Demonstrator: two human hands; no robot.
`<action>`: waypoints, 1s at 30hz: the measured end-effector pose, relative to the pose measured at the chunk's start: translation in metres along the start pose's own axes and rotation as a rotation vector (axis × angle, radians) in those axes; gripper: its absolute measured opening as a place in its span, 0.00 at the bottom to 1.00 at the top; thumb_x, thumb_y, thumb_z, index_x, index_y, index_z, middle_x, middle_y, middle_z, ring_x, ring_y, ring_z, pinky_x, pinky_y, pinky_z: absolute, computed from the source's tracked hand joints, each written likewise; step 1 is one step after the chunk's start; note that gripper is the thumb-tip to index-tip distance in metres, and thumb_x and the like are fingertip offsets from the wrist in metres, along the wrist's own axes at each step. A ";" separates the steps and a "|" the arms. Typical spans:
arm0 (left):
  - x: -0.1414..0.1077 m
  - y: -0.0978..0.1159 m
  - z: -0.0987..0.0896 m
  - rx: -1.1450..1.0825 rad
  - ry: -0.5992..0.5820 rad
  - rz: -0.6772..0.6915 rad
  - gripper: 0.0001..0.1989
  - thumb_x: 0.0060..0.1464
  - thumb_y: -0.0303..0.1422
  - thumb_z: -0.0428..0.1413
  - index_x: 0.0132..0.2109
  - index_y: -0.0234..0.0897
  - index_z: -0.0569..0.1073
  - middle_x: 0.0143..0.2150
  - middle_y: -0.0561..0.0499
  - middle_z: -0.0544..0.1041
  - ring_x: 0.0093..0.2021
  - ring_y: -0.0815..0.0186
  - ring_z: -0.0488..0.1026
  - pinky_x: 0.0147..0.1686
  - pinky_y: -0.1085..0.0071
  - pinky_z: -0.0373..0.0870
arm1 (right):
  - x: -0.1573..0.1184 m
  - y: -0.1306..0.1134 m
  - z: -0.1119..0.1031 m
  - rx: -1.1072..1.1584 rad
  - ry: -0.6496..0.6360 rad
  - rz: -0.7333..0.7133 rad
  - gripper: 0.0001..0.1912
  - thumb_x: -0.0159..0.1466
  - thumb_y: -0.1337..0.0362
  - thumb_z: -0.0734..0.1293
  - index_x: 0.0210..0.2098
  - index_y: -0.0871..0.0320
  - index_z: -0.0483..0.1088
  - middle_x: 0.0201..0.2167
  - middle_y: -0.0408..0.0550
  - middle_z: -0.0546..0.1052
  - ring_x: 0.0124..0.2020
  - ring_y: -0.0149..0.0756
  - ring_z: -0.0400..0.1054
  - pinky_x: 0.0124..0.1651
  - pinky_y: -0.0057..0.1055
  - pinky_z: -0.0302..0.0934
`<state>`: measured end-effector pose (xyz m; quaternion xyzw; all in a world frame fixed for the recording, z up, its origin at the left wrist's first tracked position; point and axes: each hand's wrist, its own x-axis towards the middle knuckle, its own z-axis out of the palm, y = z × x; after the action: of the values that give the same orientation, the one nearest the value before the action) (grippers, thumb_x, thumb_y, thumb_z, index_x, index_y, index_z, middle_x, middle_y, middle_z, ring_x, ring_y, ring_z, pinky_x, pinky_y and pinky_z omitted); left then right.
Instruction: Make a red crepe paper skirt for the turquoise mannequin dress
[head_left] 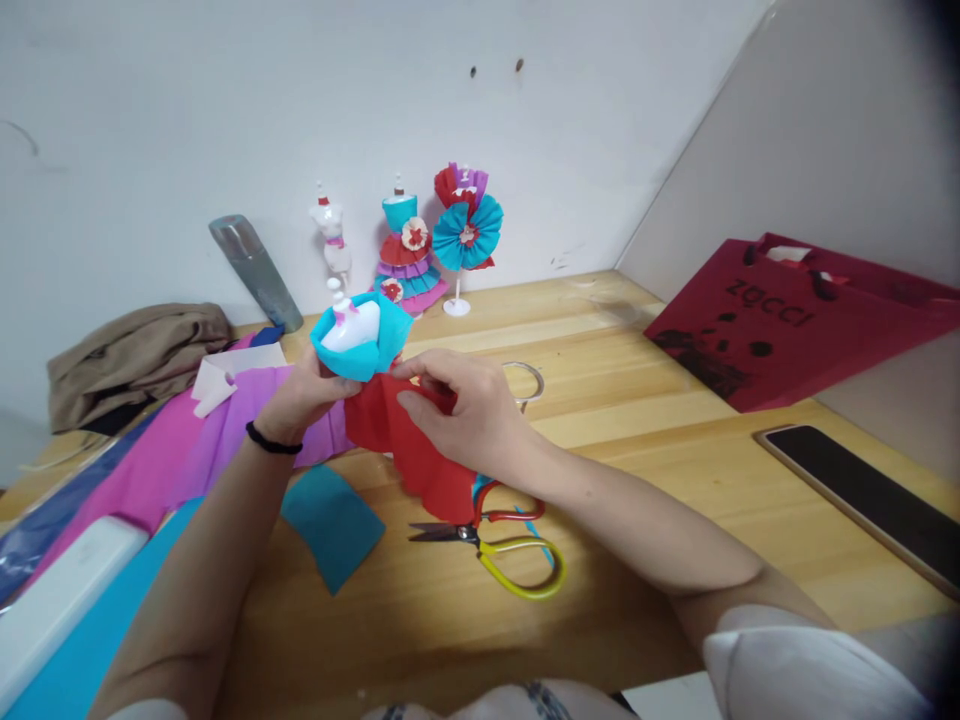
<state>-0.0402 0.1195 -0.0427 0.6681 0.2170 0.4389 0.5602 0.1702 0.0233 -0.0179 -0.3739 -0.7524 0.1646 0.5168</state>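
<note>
My left hand (309, 392) is wrapped around a small white dress-form mannequin (358, 328), tilted, with its neck knob upward. Turquoise crepe paper (369, 362) is wrapped about its bust, one corner sticking out to the right. Close against the paper's lower right side, my right hand (469, 405) has thumb and index fingertip near each other; what lies between them is too small to make out. Beneath both hands lies red crepe paper (427, 465). Scissors (469, 535) with one red and one yellow handle rest slightly open below it, beside a cut turquoise piece (334, 525).
Three small mannequins stand at the wall: a mostly bare one (332, 235), one in a tiered dress (409, 250) and one with a turquoise rosette (469, 240). A ring of tape (525, 382), a phone (862, 500), a red bag (810, 320), a grey bottle (259, 270) and brown cloth (142, 355) lie around.
</note>
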 end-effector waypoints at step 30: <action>0.000 -0.003 0.001 0.021 0.084 0.059 0.29 0.33 0.41 0.75 0.46 0.40 0.82 0.42 0.45 0.84 0.44 0.51 0.80 0.48 0.56 0.77 | 0.013 0.005 0.001 0.272 -0.030 0.249 0.09 0.62 0.61 0.67 0.28 0.55 0.64 0.18 0.34 0.61 0.20 0.26 0.55 0.26 0.27 0.50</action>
<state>-0.0383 0.1198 -0.0454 0.6611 0.2254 0.4804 0.5304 0.1686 0.0369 -0.0133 -0.3884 -0.6787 0.3329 0.5270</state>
